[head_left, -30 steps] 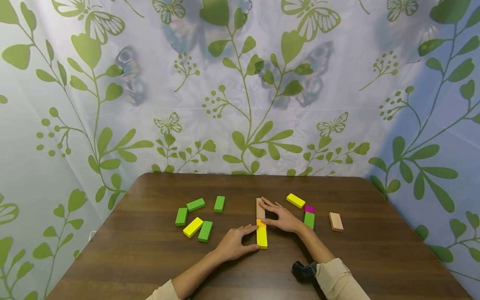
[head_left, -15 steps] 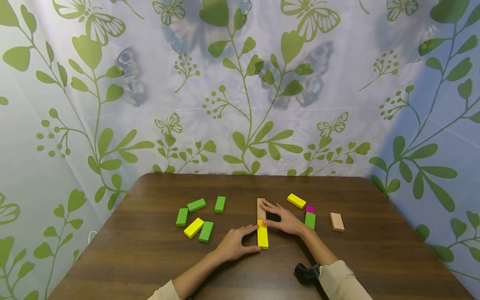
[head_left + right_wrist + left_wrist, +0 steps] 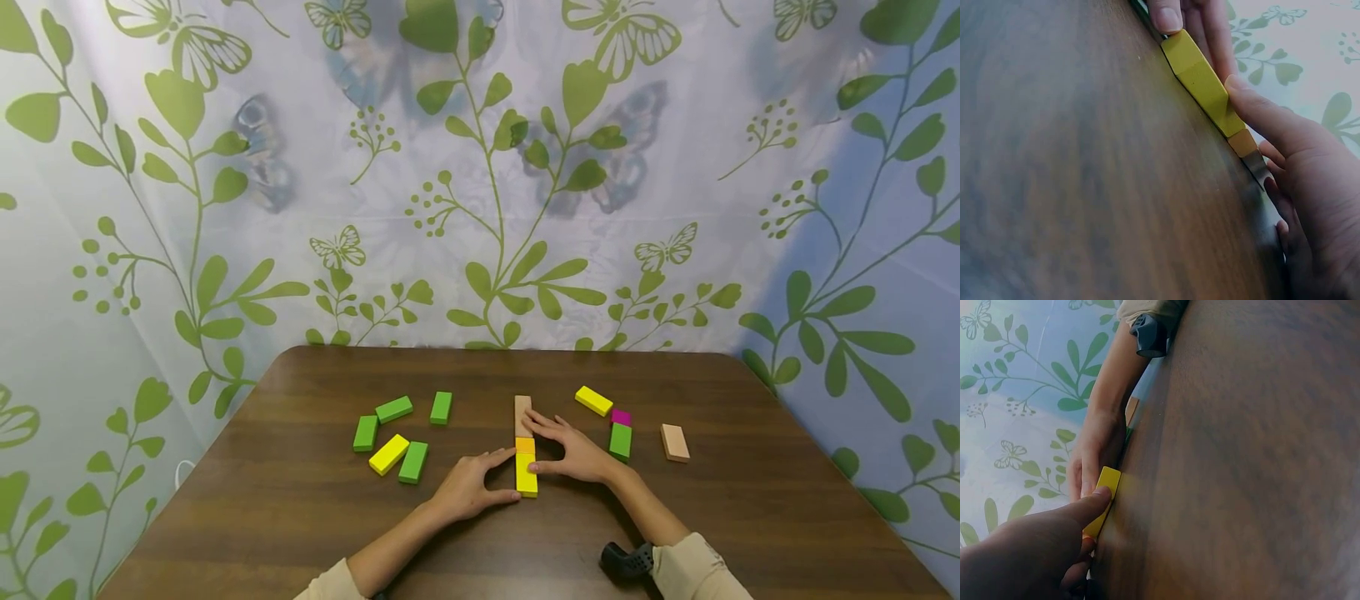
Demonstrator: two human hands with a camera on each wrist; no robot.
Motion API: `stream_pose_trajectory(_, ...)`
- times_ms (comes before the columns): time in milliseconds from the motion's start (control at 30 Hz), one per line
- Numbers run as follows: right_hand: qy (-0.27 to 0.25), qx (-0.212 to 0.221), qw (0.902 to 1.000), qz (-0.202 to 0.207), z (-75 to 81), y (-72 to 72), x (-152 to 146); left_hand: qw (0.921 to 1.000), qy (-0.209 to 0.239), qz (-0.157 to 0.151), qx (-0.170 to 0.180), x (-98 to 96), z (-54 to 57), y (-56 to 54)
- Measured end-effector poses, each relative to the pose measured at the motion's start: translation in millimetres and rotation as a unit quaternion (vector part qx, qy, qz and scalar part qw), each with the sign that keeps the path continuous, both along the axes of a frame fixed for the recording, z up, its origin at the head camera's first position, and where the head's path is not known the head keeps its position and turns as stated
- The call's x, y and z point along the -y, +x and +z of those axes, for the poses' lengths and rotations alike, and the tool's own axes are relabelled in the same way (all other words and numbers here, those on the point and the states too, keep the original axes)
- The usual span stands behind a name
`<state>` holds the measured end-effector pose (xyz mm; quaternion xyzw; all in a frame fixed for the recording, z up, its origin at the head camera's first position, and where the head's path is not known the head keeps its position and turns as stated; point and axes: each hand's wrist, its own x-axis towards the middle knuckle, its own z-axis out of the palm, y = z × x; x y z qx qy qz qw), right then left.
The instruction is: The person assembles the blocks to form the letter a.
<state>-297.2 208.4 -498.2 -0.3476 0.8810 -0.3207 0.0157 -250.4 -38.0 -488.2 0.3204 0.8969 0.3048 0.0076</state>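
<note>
Three blocks lie end to end on the table: a pale wooden block [image 3: 522, 408] farthest off, a small orange block [image 3: 525, 446] in the middle, a yellow block [image 3: 527, 485] nearest. My left hand [image 3: 467, 487] touches the yellow block with its thumb at the near end and its index finger along the left side by the orange joint. From the other side, my right hand [image 3: 581, 454] rests its thumb against the yellow block's right side, its fingers reaching to the pale block. Right wrist view: the thumb touches the yellow block [image 3: 1194, 78] beside the orange block [image 3: 1243, 143].
Left of the row lie several green blocks [image 3: 412, 462] and another yellow block [image 3: 389, 455]. To the right are a yellow block [image 3: 594, 401], a magenta block [image 3: 621, 417] touching a green block [image 3: 620, 442], and a pale block [image 3: 675, 443]. A patterned curtain [image 3: 480, 208] hangs behind the table.
My right thumb has slid toward me, from the orange block to the yellow block's side, and the right wrist has shifted slightly right and nearer. My left hand and the row of blocks keep their places.
</note>
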Motion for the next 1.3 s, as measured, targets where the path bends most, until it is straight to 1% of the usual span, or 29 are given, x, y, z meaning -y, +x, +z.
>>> stream_pose_trajectory(333,0.006,0.009,0.9999,-0.006,1.4,-1.6,0.2,0.9999,0.002,-0.002,-0.012,-0.3,-1.1,-2.5)
stream_pose_trajectory(767,0.005,0.019,0.9997,0.017,5.6,-8.5,-2.6,0.9996,0.008,0.004,-0.026,-1.0,-2.1,-4.3)
stream_pose_trajectory(967,0.001,0.02,0.9996,0.019,7.5,-9.3,-2.0,0.9996,0.009,0.003,-0.027,-1.1,-2.3,-3.7)
stream_pose_trajectory(1200,-0.001,0.02,0.9997,0.01,8.1,-6.8,0.0,0.9992,0.032,-0.01,-0.024,0.9,-1.9,-7.8)
stream_pose_trajectory(1300,0.001,0.022,0.9998,0.003,7.6,-5.8,0.2,0.9989,0.042,-0.006,-0.021,4.1,0.3,-11.3)
